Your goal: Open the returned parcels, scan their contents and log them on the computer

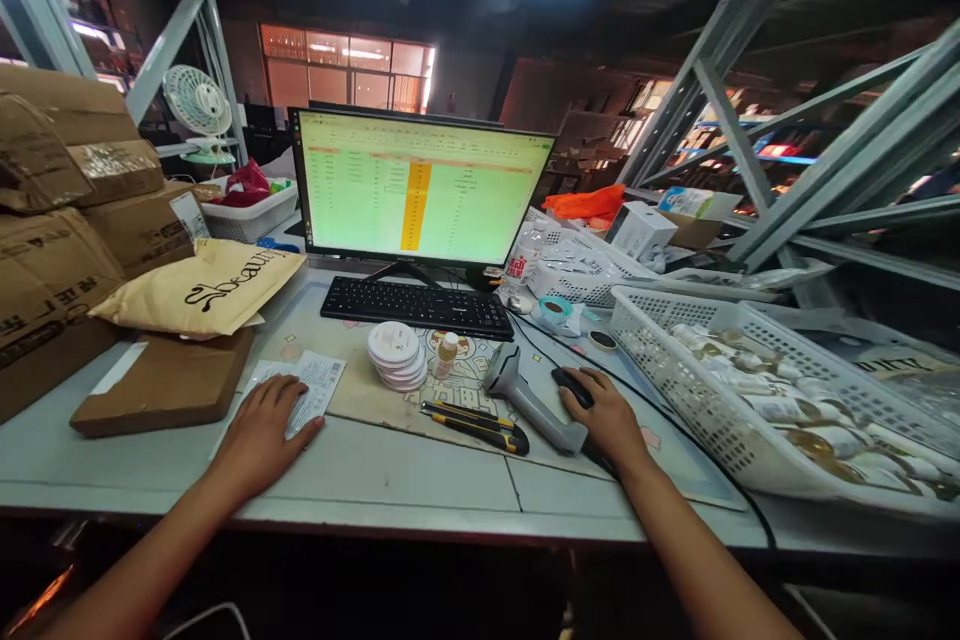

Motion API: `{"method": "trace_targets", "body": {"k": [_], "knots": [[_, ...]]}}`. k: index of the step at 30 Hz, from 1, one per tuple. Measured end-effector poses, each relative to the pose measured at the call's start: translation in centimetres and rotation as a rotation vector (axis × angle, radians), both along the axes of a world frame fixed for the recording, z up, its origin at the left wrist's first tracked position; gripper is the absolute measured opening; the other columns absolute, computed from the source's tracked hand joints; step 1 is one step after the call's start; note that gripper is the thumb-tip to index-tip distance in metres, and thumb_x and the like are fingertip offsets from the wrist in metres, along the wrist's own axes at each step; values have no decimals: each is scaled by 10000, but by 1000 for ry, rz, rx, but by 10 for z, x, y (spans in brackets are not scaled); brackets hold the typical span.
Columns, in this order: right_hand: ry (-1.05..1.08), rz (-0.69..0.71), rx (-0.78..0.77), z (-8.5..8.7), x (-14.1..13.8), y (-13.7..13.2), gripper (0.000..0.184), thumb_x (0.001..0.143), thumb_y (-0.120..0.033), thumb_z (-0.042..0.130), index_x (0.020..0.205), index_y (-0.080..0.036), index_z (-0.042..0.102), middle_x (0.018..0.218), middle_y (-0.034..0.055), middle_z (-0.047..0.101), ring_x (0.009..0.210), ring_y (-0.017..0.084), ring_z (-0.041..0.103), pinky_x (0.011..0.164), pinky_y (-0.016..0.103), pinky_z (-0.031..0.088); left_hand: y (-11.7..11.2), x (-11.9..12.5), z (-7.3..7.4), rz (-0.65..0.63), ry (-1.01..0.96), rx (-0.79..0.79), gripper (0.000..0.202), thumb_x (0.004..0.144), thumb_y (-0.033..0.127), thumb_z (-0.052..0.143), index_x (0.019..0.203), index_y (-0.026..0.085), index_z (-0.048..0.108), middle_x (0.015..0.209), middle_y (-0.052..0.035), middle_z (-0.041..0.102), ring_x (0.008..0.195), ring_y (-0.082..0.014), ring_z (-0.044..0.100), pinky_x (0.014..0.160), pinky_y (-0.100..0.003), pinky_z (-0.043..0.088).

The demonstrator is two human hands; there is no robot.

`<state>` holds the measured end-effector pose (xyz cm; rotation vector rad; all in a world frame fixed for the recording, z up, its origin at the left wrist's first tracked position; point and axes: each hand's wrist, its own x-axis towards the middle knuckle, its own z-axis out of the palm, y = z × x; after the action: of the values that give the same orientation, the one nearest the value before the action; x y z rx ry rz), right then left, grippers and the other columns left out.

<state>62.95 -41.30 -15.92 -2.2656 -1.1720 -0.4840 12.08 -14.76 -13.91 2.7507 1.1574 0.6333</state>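
Note:
My left hand (pixel 262 425) lies flat on a printed paper sheet (pixel 321 382), thumb apart from the fingers. On the right, my right hand (pixel 606 415) is curved over a black computer mouse (pixel 574 388). A grey barcode scanner (pixel 536 405) lies just left of the mouse. Two black-and-yellow utility knives (pixel 476 425) rest on the desk mat between my hands. Behind them stand a stack of round white-lidded containers (pixel 397 357) and a small bottle (pixel 447 353). A black keyboard (pixel 416 307) sits before a monitor (pixel 420 185) that shows a spreadsheet.
White perforated baskets, one holding many small bottles (pixel 795 410), line the right side. At left, a yellow mailer bag (pixel 202 290) lies on a flat brown box (pixel 165 385), beside stacked cartons (pixel 52 280). A black cable (pixel 675 410) crosses the desk at right.

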Motion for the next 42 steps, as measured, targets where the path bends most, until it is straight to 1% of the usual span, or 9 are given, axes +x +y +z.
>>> {"method": "trace_targets", "body": {"k": [7, 13, 17, 21, 23, 25, 28, 34, 42], "knots": [[-14, 37, 152, 22, -17, -1, 571, 911, -545, 511, 1245, -129, 714, 1287, 213, 672, 1234, 353, 620, 1111, 513, 475, 1, -3, 6, -25, 75, 12, 622, 984, 619, 446, 1365, 149, 594, 1468, -170, 539, 1381, -355, 466, 1201, -511, 371], [97, 65, 142, 55, -81, 4, 520, 933, -503, 546, 1286, -151, 696, 1105, 143, 752, 950, 278, 709, 946, 444, 556, 0, -3, 15, -27, 108, 20, 618, 974, 630, 461, 1332, 148, 610, 1396, -176, 576, 1407, -375, 429, 1210, -513, 345], [161, 83, -123, 54, -121, 23, 603, 912, -514, 584, 1369, -124, 647, 1177, 173, 740, 1020, 319, 705, 924, 437, 552, -7, 38, 67, -215, -44, 60, 546, 993, 591, 462, 1293, 166, 624, 1400, -155, 577, 1371, -335, 475, 1194, -468, 367], [140, -18, -317, 55, -140, 41, 636, 928, -424, 564, 1447, -57, 556, 1262, 248, 693, 1131, 393, 666, 950, 469, 517, -21, 132, 128, -498, -93, 50, 467, 1014, 508, 498, 1299, 167, 642, 1304, -121, 649, 1246, -288, 575, 1103, -429, 438], [146, -40, -358, 59, -144, 45, 592, 927, -357, 547, 1425, -37, 557, 1237, 265, 692, 1111, 393, 669, 931, 455, 511, -26, 181, 144, -496, 48, 48, 507, 972, 544, 585, 1329, 190, 651, 1230, -122, 679, 1191, -307, 605, 1033, -433, 474], [159, -52, -371, 68, -145, 43, 519, 924, -324, 537, 1359, -48, 601, 1196, 259, 703, 1073, 376, 678, 900, 426, 507, -26, 216, 148, -450, 248, 44, 479, 939, 548, 636, 1248, 190, 713, 1133, -136, 705, 1105, -321, 644, 975, -428, 495], [223, -21, -336, 86, -141, 30, 410, 925, -412, 569, 1186, -123, 697, 1058, 183, 744, 955, 323, 693, 814, 366, 497, -14, 239, 144, -468, 413, 32, 334, 940, 418, 621, 1136, 190, 766, 1078, -131, 722, 1036, -293, 667, 918, -371, 504], [370, 422, -231, 119, -138, 1, 392, 839, -547, 700, 928, -168, 742, 783, 39, 717, 772, 220, 632, 704, 289, 453, 16, 228, 145, -614, 271, -120, 354, 957, 337, 510, 1196, 198, 731, 986, -65, 744, 879, -200, 659, 831, -290, 491], [296, 421, -257, 121, -147, 3, 351, 870, -522, 676, 865, -174, 714, 720, 37, 690, 671, 189, 589, 631, 275, 386, 8, 228, 147, -626, 258, -117, 334, 953, 275, 500, 1198, 199, 714, 1046, -66, 754, 877, -194, 650, 818, -288, 480]]}}
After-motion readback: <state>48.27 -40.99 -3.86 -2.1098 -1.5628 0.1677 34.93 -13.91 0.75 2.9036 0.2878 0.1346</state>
